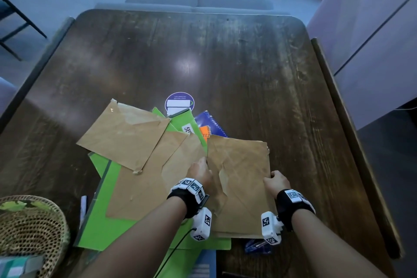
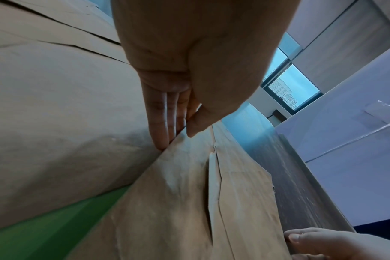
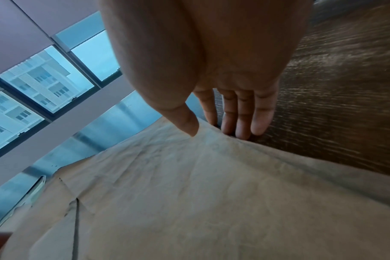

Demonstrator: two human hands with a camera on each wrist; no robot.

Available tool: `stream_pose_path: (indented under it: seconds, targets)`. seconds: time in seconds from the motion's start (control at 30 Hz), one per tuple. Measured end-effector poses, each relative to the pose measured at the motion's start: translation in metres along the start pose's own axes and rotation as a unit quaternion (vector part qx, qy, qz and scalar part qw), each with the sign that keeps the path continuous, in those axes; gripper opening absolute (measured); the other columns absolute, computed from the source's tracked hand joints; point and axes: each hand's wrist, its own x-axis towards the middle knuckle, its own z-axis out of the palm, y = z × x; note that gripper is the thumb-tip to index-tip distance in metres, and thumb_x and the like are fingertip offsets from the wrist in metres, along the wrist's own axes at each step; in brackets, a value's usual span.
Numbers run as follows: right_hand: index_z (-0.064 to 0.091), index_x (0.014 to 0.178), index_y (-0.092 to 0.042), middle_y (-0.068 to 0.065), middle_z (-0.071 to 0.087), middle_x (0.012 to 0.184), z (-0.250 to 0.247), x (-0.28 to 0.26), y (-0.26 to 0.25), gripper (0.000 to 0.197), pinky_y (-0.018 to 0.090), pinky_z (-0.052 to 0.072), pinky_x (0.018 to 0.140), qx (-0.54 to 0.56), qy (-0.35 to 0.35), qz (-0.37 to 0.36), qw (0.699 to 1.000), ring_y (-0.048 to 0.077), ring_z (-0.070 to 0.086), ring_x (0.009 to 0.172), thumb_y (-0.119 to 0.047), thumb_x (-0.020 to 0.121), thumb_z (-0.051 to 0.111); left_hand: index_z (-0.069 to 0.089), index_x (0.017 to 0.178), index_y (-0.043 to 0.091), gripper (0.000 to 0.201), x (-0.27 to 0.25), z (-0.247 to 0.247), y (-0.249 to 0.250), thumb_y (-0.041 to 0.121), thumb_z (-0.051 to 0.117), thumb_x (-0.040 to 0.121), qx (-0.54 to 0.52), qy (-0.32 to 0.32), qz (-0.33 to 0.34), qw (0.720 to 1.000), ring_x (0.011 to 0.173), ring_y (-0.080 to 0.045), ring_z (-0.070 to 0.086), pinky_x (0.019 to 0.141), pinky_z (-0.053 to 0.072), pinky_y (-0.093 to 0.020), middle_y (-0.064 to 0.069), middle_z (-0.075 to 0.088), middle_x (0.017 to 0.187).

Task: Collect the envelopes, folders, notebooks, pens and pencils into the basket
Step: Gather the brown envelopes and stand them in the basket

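A large brown envelope (image 1: 241, 176) lies at the right of a pile on the dark wooden table (image 1: 248, 63). My left hand (image 1: 199, 169) pinches its left edge, thumb on top and fingers (image 2: 160, 140) underneath. My right hand (image 1: 276, 179) pinches its right edge the same way, thumb above the paper and fingers (image 3: 243, 130) below the edge. Two more brown envelopes (image 1: 126, 133) overlap green folders (image 1: 101, 221). A blue spiral notebook (image 1: 211, 122) and an orange notebook (image 1: 205, 132) peek out behind. Blue pens (image 1: 257, 247) lie near my right wrist. The woven basket (image 1: 29, 228) sits at the lower left.
A round purple sticker (image 1: 179, 102) is on the table behind the pile. A white cabinet (image 1: 372, 52) stands close along the table's right edge. A grey bench (image 1: 196, 4) is beyond the far edge. A blue book (image 1: 203, 264) lies at the near edge.
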Motion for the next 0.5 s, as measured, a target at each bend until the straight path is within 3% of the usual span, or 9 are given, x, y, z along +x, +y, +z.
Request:
stream_pose_path:
  seconds: [0.13,0.23,0.4,0.5]
  targets:
    - [0.054,0.126,-0.012,0.016,0.054,0.131,-0.007,0.007,0.003,0.038,0.036,0.045,0.094,0.021,0.02,0.024,0.999,0.035,0.055,0.115,-0.023,0.09,0.055,0.06,0.11,0.01,0.023,0.007,0.005,0.012,0.012,0.047,0.091,-0.004,0.002,0.012,1.0,0.095,-0.036,0.064,0.076,0.051,-0.037,-0.016,0.068,0.105]
    - [0.049,0.135,-0.013,0.019,0.044,0.136,-0.011,0.01,0.004,0.047,0.043,0.041,0.104,0.012,0.039,0.043,0.998,0.039,0.047,0.123,-0.024,0.089,0.053,0.063,0.111,0.011,0.025,0.009,0.01,0.028,0.011,0.047,0.091,-0.001,-0.005,0.031,1.0,0.095,-0.036,0.064,0.076,0.052,-0.038,-0.016,0.068,0.105]
    - [0.036,0.15,-0.018,0.017,0.031,0.148,-0.015,0.009,0.005,0.062,0.044,0.031,0.11,-0.025,0.063,0.052,0.996,0.04,0.032,0.135,-0.029,0.091,0.052,0.065,0.109,0.011,0.025,0.013,0.02,0.049,0.01,0.051,0.089,0.004,-0.049,0.086,0.995,0.098,-0.031,0.065,0.083,0.054,-0.038,-0.012,0.068,0.106]
    - [0.036,0.15,-0.018,0.016,0.03,0.149,-0.017,0.004,0.001,0.063,0.046,0.032,0.111,-0.034,0.059,0.063,0.996,0.038,0.031,0.136,-0.033,0.09,0.052,0.065,0.113,0.012,0.026,0.014,0.018,0.049,0.014,0.053,0.091,0.012,-0.055,0.098,0.994,0.1,-0.028,0.064,0.086,0.054,-0.037,-0.011,0.067,0.111]
